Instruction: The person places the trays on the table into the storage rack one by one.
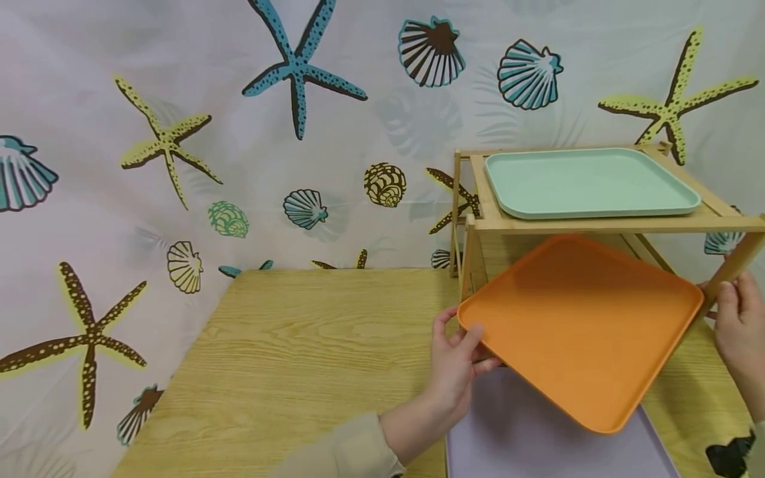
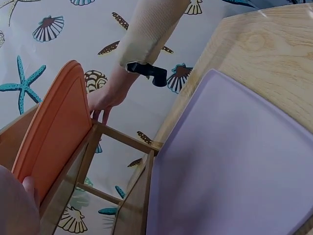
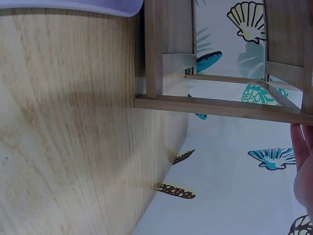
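An orange tray (image 1: 580,325) is tilted at the front of a wooden rack (image 1: 597,226), turned cornerwise with one corner low toward me. My left hand (image 1: 451,362) grips its left corner, thumb on the upper face and fingers beneath. Around the rack's right front post, beside the tray's right corner, curls my right hand (image 1: 741,325); whether it also touches the tray is hard to tell. The left wrist view shows the orange tray (image 2: 54,132) edge-on, with the right hand (image 2: 105,100) beyond it. Only part of the right hand (image 3: 304,171) appears in the right wrist view.
A mint-green tray (image 1: 592,182) lies on the rack's top level. Beneath the orange tray, a lavender tray (image 1: 538,438) lies low on the wooden table (image 1: 299,358). A cloth printed with starfish and shells hangs behind.
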`<move>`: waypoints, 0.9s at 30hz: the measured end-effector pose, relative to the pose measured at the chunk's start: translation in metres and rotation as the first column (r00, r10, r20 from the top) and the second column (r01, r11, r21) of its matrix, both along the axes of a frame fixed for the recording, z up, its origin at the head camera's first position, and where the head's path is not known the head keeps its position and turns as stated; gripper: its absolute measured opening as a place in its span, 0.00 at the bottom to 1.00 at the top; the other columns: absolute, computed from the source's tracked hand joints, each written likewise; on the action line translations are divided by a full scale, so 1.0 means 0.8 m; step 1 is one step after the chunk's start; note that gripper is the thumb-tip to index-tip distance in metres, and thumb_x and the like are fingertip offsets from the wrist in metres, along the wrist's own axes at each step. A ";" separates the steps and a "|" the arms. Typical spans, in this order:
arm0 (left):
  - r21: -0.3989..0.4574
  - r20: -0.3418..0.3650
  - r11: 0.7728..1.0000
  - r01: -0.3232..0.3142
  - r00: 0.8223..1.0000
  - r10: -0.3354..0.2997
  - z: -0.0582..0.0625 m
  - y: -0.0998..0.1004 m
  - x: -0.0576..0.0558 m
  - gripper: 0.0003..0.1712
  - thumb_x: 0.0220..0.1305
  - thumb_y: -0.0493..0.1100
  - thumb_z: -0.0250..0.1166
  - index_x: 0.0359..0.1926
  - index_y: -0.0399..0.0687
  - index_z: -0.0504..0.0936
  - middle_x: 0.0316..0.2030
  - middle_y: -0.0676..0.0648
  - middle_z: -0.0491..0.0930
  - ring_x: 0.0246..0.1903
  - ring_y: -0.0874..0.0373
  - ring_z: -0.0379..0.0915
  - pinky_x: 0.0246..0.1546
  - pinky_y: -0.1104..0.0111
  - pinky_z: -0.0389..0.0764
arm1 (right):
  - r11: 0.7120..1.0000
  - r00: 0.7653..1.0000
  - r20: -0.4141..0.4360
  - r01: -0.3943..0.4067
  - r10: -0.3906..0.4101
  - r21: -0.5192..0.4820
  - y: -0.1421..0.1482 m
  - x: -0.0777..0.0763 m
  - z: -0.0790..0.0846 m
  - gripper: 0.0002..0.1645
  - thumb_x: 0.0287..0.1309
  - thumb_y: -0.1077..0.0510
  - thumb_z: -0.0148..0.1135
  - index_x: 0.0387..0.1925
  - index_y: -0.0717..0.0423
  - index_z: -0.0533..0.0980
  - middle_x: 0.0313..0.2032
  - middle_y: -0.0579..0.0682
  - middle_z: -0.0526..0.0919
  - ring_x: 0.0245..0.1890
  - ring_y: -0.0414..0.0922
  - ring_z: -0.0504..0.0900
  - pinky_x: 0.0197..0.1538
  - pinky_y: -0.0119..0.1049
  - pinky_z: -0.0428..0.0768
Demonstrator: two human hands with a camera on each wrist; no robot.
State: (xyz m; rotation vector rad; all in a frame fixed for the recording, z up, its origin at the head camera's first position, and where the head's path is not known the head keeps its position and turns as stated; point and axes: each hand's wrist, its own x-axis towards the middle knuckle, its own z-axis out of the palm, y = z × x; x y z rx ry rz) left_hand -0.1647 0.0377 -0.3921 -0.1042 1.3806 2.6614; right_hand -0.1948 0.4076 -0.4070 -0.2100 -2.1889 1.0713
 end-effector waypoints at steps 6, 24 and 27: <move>0.015 0.001 1.000 -0.013 1.000 0.013 -0.001 0.005 -0.001 0.27 0.66 0.31 0.60 0.61 0.48 0.60 0.46 0.40 0.78 0.33 0.52 0.81 0.30 0.63 0.84 | 0.999 0.998 0.041 0.042 -0.041 -0.015 0.005 -0.002 -0.008 0.20 0.75 0.60 0.34 0.59 0.66 0.64 0.43 0.41 0.71 0.42 0.27 0.69 0.37 0.15 0.66; 0.085 -0.020 0.996 -0.003 1.000 0.005 -0.005 0.018 0.020 0.36 0.65 0.26 0.58 0.70 0.38 0.55 0.45 0.41 0.80 0.33 0.61 0.76 0.30 0.77 0.77 | 0.999 0.999 0.022 0.024 -0.023 -0.023 0.013 -0.008 -0.019 0.25 0.76 0.56 0.32 0.66 0.62 0.65 0.56 0.67 0.71 0.57 0.63 0.72 0.49 0.43 0.81; 0.121 0.008 0.992 -0.043 0.999 0.042 -0.001 0.022 0.023 0.35 0.66 0.26 0.57 0.70 0.38 0.55 0.48 0.40 0.80 0.35 0.59 0.77 0.31 0.76 0.77 | 0.999 0.999 0.042 0.022 -0.023 0.023 0.006 -0.003 -0.008 0.26 0.76 0.58 0.31 0.67 0.64 0.63 0.59 0.70 0.69 0.56 0.66 0.71 0.39 0.20 0.77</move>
